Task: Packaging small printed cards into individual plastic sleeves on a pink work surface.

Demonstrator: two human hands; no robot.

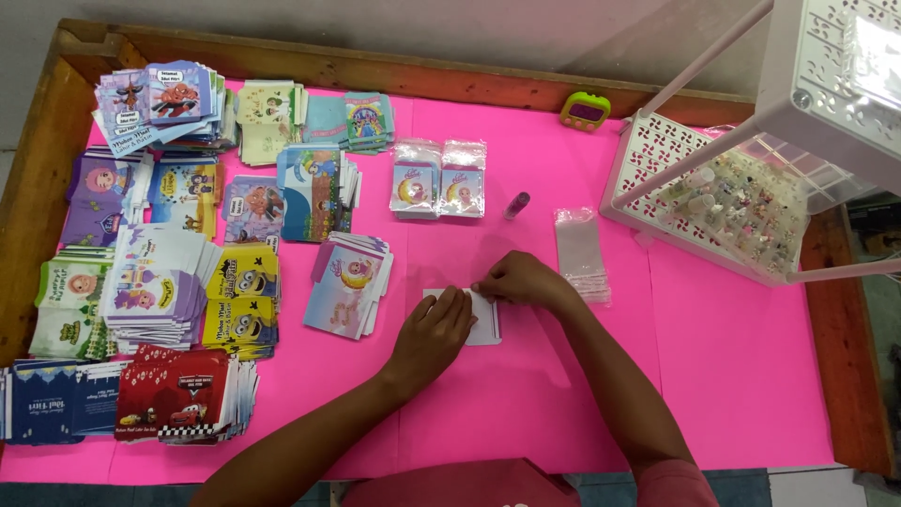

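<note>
Nearest the camera, at the bottom of the frame, the person's two forearms reached up over the pink-covered desk (732,376) toward its middle. That desk, framed in wood, filled almost the whole view.

Next in size, the white perforated rack (713,202) stood at the upper right, with small trinkets showing through its tray. Across the left half of the frame lay the many stacks of printed envelopes (169,291), sorted by colour and cartoon design and seemingly not yet handled.

At the centre, the left hand (434,330) lay flat, fingers together, pressing down on a small white card (488,324). The right hand (521,279) was curled at the card's upper edge, its fingertips pinching or folding that edge; exactly what they gripped could not be told.

Just above, in the upper middle, two sealed clear packets (438,178) holding printed cards looked like finished pieces, so by this showing only a little was done and most stacks were left. To the right of the hands lay a pile of empty clear sleeves (579,252), beside them a small purple tube (517,205), and farther up a green timer (584,111).
</note>
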